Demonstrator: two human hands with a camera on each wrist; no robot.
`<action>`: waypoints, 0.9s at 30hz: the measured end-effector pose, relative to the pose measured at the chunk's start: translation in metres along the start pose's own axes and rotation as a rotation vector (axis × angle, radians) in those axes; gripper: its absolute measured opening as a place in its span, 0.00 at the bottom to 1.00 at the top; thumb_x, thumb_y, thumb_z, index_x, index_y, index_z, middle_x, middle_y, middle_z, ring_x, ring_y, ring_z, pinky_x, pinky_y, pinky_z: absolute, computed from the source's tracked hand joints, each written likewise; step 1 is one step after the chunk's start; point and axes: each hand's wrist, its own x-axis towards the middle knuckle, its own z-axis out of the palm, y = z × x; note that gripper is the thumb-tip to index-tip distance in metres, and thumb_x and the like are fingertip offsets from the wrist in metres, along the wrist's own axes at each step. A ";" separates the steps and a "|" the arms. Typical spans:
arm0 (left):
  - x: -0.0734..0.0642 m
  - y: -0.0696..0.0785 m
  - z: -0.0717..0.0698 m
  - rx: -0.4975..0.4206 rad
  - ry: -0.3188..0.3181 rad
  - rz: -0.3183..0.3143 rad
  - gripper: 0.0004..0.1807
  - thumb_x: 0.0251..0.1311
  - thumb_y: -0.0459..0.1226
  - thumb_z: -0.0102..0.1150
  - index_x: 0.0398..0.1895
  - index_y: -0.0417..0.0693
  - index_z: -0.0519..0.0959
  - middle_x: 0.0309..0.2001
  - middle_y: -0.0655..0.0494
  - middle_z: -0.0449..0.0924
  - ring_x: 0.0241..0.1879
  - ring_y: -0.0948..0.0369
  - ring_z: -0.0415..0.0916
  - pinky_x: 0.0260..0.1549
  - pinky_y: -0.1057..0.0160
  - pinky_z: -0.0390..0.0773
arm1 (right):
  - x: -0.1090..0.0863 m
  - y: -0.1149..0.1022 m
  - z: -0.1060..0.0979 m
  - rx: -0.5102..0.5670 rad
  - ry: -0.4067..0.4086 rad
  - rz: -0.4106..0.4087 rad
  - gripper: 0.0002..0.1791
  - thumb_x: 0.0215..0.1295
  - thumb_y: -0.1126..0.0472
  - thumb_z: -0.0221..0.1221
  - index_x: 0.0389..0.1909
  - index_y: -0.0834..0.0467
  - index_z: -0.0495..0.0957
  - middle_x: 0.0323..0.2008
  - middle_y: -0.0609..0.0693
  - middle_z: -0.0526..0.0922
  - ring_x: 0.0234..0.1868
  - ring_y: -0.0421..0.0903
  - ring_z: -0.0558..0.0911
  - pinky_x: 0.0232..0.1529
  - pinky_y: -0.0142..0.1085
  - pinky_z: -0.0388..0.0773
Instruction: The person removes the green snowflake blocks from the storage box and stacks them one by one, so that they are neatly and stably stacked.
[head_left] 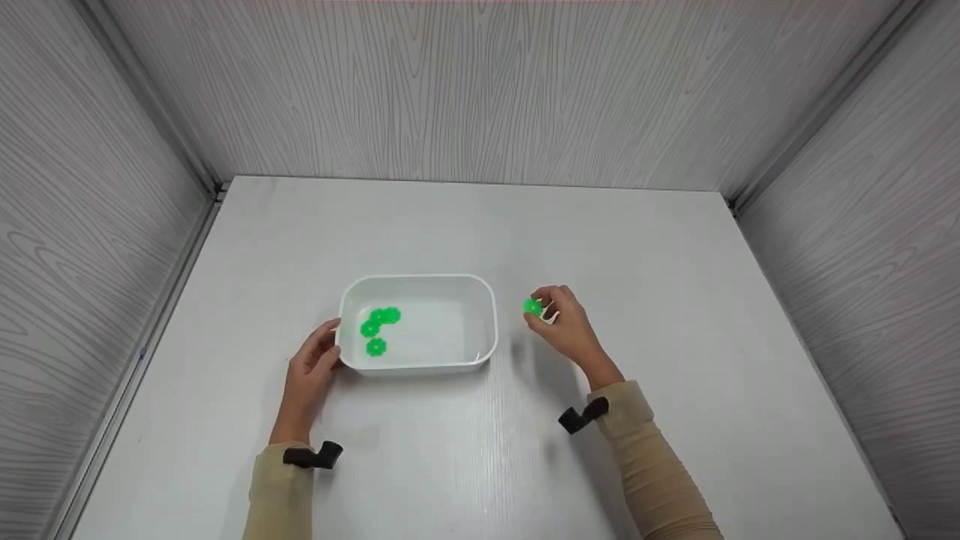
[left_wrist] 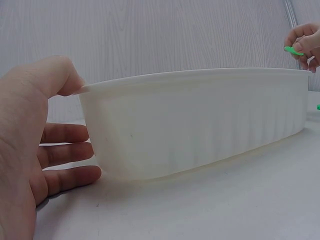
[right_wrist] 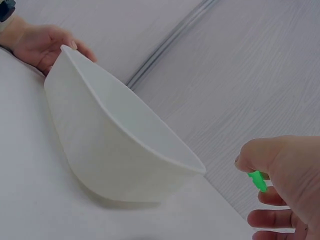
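Note:
My left hand (head_left: pixel 309 367) holds the left end of a white plastic tub (head_left: pixel 420 367); in the left wrist view the thumb (left_wrist: pixel 60 75) is at its rim and several fingers rest against its side. Inside the tub, toward the left, lie several green flower-shaped discs (head_left: pixel 376 346). To the right of the tub, my right hand (head_left: pixel 566 330) pinches another green flower-shaped disc (head_left: pixel 532 307) between thumb and fingers. In the right wrist view this disc (right_wrist: pixel 258 181) shows partly from behind the thumb.
The tub stands on a white table (head_left: pixel 450 465) bounded by grey wood-grain panels (head_left: pixel 450 90) at the back and both sides. At the right edge of the left wrist view, a small green piece (left_wrist: pixel 318 107) shows near table level. Each sleeve carries a black wrist camera (head_left: pixel 313 455).

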 end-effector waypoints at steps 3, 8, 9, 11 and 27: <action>0.000 0.005 0.000 -0.009 -0.001 -0.014 0.22 0.67 0.35 0.48 0.65 0.51 0.67 0.56 0.42 0.72 0.51 0.48 0.70 0.44 0.62 0.75 | -0.005 0.007 -0.008 0.003 0.002 0.034 0.15 0.57 0.60 0.63 0.45 0.59 0.75 0.37 0.52 0.72 0.34 0.48 0.74 0.35 0.39 0.74; -0.003 0.020 0.002 -0.003 -0.013 -0.009 0.22 0.67 0.34 0.48 0.64 0.48 0.67 0.55 0.40 0.72 0.50 0.45 0.70 0.45 0.58 0.75 | -0.013 0.021 -0.020 -0.006 0.000 0.092 0.15 0.58 0.59 0.62 0.45 0.58 0.74 0.38 0.53 0.72 0.35 0.49 0.74 0.35 0.39 0.74; -0.004 0.023 0.003 0.005 -0.015 -0.007 0.22 0.67 0.34 0.48 0.64 0.47 0.67 0.55 0.40 0.72 0.50 0.45 0.70 0.45 0.57 0.75 | -0.015 0.024 -0.022 -0.010 0.000 0.103 0.16 0.58 0.59 0.62 0.46 0.59 0.74 0.38 0.53 0.72 0.35 0.49 0.74 0.35 0.39 0.74; -0.006 0.027 0.005 0.018 -0.013 -0.007 0.22 0.67 0.34 0.47 0.64 0.47 0.67 0.55 0.40 0.72 0.51 0.45 0.70 0.46 0.57 0.75 | -0.019 0.029 -0.027 -0.016 0.000 0.123 0.16 0.58 0.59 0.62 0.46 0.59 0.74 0.38 0.54 0.71 0.35 0.49 0.74 0.35 0.39 0.74; -0.002 0.010 0.002 -0.030 -0.009 -0.027 0.23 0.67 0.36 0.48 0.65 0.50 0.66 0.57 0.41 0.71 0.54 0.47 0.69 0.46 0.62 0.75 | -0.034 0.070 -0.039 -0.068 -0.018 0.292 0.19 0.60 0.57 0.60 0.49 0.62 0.72 0.42 0.57 0.70 0.38 0.50 0.71 0.35 0.39 0.70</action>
